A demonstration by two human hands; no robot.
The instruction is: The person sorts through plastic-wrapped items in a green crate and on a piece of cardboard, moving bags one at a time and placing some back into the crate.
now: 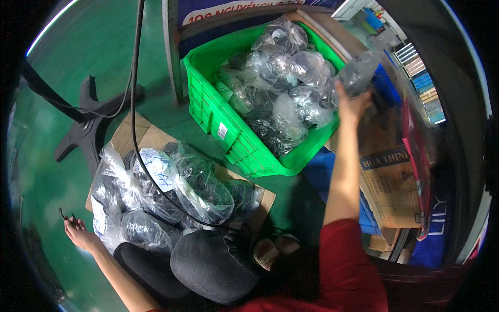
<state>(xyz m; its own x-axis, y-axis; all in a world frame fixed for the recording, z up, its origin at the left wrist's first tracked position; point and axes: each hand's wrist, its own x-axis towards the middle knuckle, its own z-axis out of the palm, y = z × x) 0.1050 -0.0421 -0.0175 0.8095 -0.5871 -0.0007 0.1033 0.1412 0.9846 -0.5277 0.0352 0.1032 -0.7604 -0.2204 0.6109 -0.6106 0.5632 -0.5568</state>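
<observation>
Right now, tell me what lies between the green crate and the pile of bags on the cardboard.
In the head view, only bare green floor separates the green crate from the bags; a black cable runs beside that gap.

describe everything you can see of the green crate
The green plastic crate has slotted, ribbed walls and a small pale label on its near side. It stands on the green floor, heaped above its rim with clear plastic bags of dark parts. The right hand holds one clear bag over its far corner.

Red short sleeve (347, 260); bare forearms; dark trousers (213, 265); perhaps light sandals (266, 252).
</observation>
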